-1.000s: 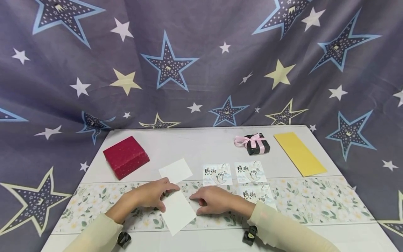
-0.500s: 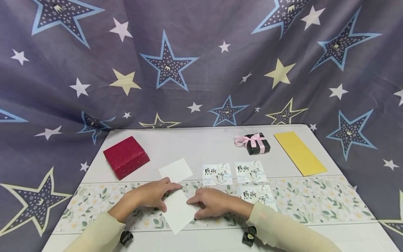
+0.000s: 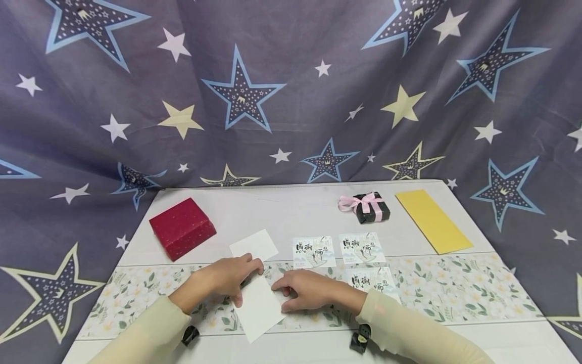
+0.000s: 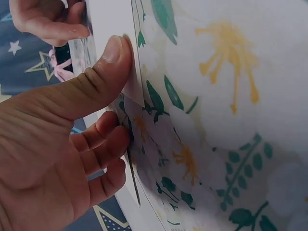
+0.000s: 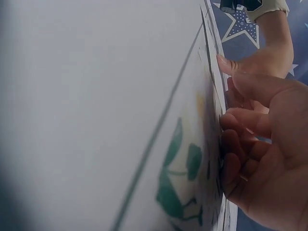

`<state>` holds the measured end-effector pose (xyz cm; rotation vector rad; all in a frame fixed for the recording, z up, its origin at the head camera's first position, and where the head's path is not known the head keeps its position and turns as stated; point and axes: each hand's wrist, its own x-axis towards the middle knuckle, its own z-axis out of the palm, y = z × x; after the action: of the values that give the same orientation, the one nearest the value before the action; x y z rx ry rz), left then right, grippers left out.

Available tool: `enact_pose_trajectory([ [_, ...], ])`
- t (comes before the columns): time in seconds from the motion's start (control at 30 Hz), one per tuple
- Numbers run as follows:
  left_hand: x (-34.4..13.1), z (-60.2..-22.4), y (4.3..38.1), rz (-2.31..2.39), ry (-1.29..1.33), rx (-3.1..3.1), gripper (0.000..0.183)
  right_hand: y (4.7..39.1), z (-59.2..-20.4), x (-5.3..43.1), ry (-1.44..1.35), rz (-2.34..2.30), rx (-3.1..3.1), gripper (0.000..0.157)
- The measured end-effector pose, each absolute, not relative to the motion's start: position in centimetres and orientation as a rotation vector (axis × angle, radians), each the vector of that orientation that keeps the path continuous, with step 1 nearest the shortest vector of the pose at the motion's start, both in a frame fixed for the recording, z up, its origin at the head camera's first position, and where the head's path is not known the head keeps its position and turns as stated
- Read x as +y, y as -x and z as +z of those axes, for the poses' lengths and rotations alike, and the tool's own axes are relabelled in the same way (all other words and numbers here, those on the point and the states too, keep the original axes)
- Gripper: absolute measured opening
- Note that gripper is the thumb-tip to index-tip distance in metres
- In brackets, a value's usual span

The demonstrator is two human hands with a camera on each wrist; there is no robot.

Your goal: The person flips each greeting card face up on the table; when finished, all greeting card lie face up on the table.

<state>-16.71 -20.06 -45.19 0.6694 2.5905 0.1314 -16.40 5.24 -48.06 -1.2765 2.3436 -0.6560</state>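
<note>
A white blank card (image 3: 260, 311) lies at a slant on the floral strip of the table, between both hands. My left hand (image 3: 229, 278) holds its left corner, with the thumb at the near left edge and the fingers at the far edge. In the left wrist view the thumb (image 4: 113, 60) presses along the card's edge, and the other fingers curl beside it. My right hand (image 3: 311, 291) rests at the card's right edge. Its index finger and thumb touch there, and the other fingers are loosely bent. Another white blank card (image 3: 254, 244) lies just beyond the left hand.
Behind stand a red box (image 3: 183, 227) at left and a black gift box (image 3: 372, 208) with a pink ribbon. A yellow envelope-like sheet (image 3: 434, 221) lies at right. Three printed cards, one (image 3: 313, 252) nearest the middle, lie beyond and beside the right hand. A starry curtain (image 3: 291, 91) closes the back.
My left hand has shifted slightly right and bent its fingers more over the card's far corner. The right fingertips moved in onto the card, then back to its edge. Other things stayed put.
</note>
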Motion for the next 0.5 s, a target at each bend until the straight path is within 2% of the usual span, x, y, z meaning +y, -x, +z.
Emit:
enact_pose_trajectory([
  [0.17,-20.25,-45.49,16.78,0.122,-0.703,2.589,0.073,16.17,-48.05,5.14,1.252,-0.645,2.358,0.047],
  [0.5,-20.89,-45.52,16.54,0.191,-0.761,2.585,0.083,16.14,-47.87,5.27,1.256,-0.608,2.341,0.053],
])
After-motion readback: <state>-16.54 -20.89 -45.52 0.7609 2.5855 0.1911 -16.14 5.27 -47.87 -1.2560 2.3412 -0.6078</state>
